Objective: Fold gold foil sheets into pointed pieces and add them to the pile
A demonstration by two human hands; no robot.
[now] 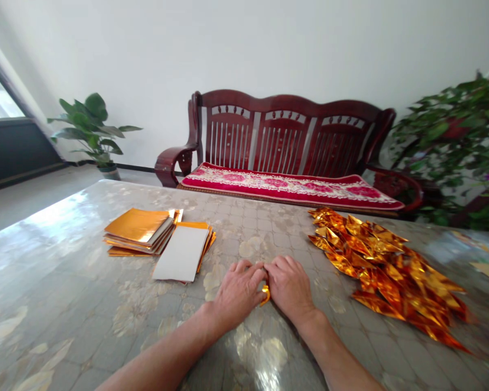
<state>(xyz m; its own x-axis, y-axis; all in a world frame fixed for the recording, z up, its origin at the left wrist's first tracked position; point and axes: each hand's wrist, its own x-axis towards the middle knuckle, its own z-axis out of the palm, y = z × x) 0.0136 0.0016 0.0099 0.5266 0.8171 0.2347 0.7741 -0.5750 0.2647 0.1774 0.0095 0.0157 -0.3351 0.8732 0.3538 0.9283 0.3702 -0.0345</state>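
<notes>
1. Together, the left hand (238, 287) and right hand (290, 285) meet over the surface (85, 304), fingers curled inward and fingertips almost touching.
2. Between the hands sits the foil (265, 295), a small gold piece mostly hidden by them; its curved end shows on the near side of the fingertips.
3. The left hand is drawn in narrow, its thumb against the foil. The right hand is curled close alongside (its fingertips are hidden, so I cannot tell how firmly it grips, if at all).
4. Left of the hands and a little beyond them is the white stack (181, 252), a pale sheet on top and gold edges showing along its right side.
5. Farther left is the gold stack (136, 224), somewhat uneven, close against the white stack.
6. Right of the hands, well apart from them, spreads the pile (378, 266) of folded, pointed gold pieces, overlapping one another. Past it lies clear plastic (459, 247), blurred.
7. Beyond the hands, across the surface, stands the sofa (283, 133) with a red mat (293, 187) along its seat.
</notes>
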